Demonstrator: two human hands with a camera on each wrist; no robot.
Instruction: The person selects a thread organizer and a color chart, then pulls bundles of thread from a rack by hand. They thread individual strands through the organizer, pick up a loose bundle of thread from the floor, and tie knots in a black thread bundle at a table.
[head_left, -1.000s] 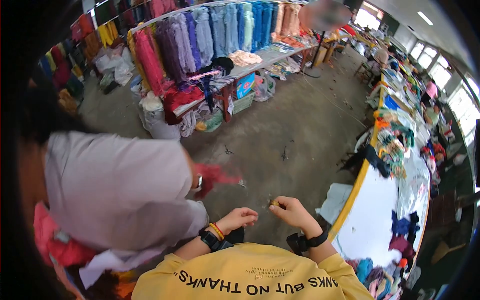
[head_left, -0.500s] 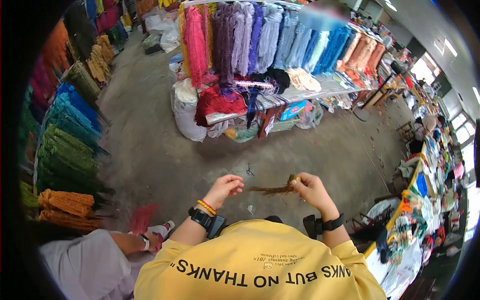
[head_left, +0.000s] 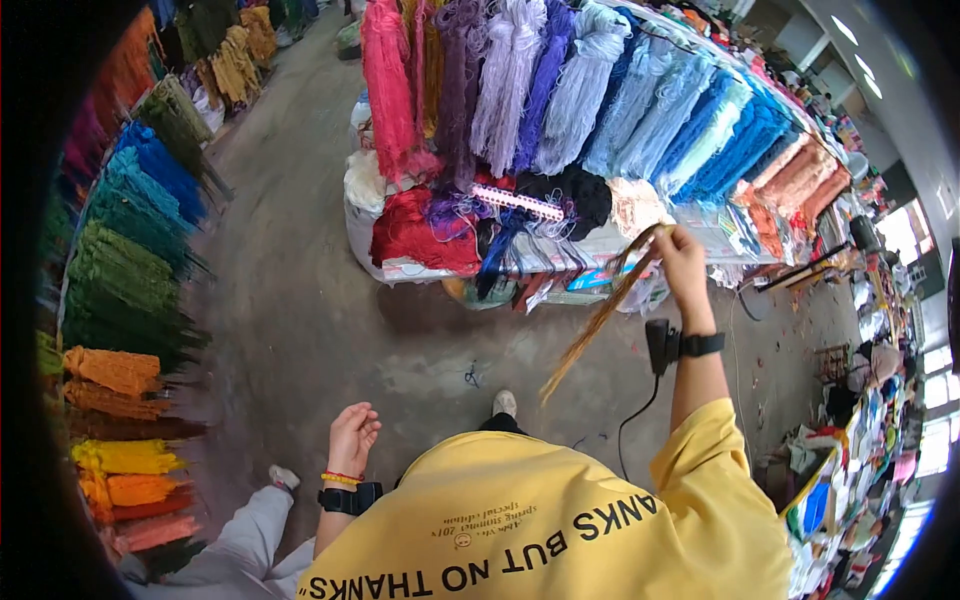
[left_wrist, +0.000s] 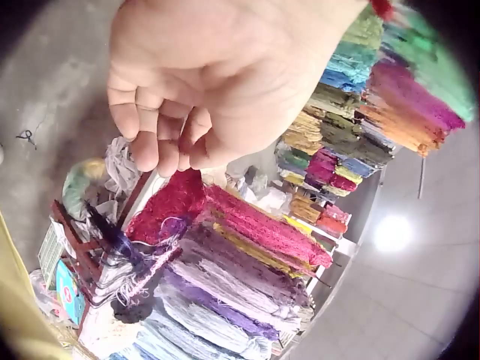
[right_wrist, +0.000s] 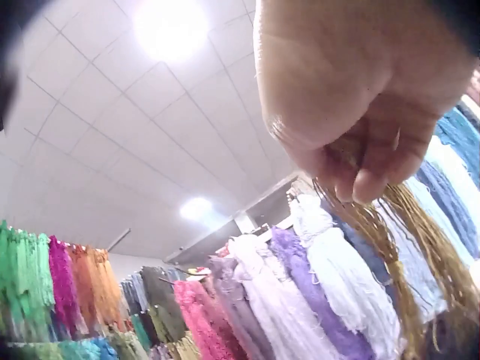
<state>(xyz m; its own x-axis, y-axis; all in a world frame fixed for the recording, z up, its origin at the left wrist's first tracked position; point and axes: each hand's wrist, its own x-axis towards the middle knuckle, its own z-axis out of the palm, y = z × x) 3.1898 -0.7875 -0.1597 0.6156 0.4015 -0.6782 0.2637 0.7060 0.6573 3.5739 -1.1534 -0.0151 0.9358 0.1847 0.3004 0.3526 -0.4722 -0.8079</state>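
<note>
My right hand (head_left: 682, 262) is raised in front of the yarn rack and pinches a bundle of brown-gold yarn (head_left: 598, 322) near its top. In the head view the strands trail down and to the left. The right wrist view shows the curled fingers (right_wrist: 367, 176) over the yarn, which hangs below them in two parts. My left hand (head_left: 352, 438) is low at the left of my body, its fingers loosely bent and nothing in them. The left wrist view shows that hand (left_wrist: 217, 82) palm side on, with the racks behind it.
A bench (head_left: 420, 270) ahead bears red yarn (head_left: 425, 235), black yarn and a white dotted strip, with hanging skeins (head_left: 515, 90) behind. Another rack of skeins (head_left: 130, 270) runs along the left. A person's leg (head_left: 250, 540) shows at lower left. A long cluttered table (head_left: 810, 490) stands right.
My right hand has risen forward with the yarn, toward the rack. The left hand has drawn back and left. The view has turned left, nearer the bench, and the other person has slipped lower.
</note>
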